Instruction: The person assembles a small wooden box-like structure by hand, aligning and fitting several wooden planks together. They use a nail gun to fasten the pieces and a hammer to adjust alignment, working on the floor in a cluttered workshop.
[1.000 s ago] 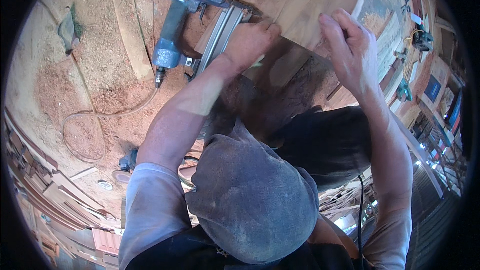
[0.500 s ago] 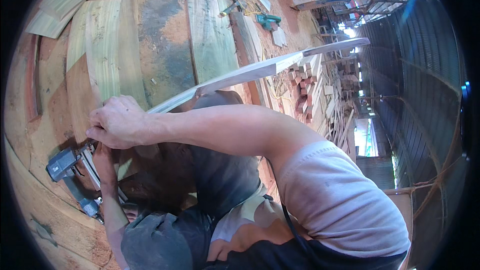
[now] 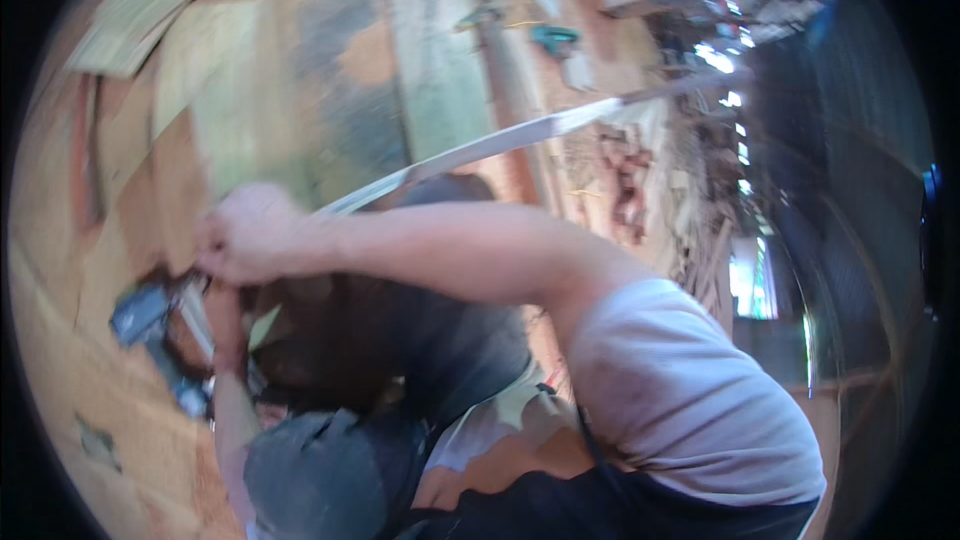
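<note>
My right hand reaches across to the left with its fingers curled closed, and what they pinch is hidden and blurred. Just below it is my left hand, its fingertips covered by the right hand. Pale narrow strips lie beside the left hand, close to a grey-blue nail gun resting on its side. A long pale board slants from behind my right forearm up to the right. My bent knees, in dark trousers, sit under the arms.
Wide planks lie on the dusty floor ahead, with another plank to their right. A green power tool and a hammer lie farther off. Stacked timber pieces stand at the right, near a dark corrugated wall.
The whole view has shifted slightly to the right and blurred. Both hands stay close together beside the nail gun, with no clear change in their hold.
</note>
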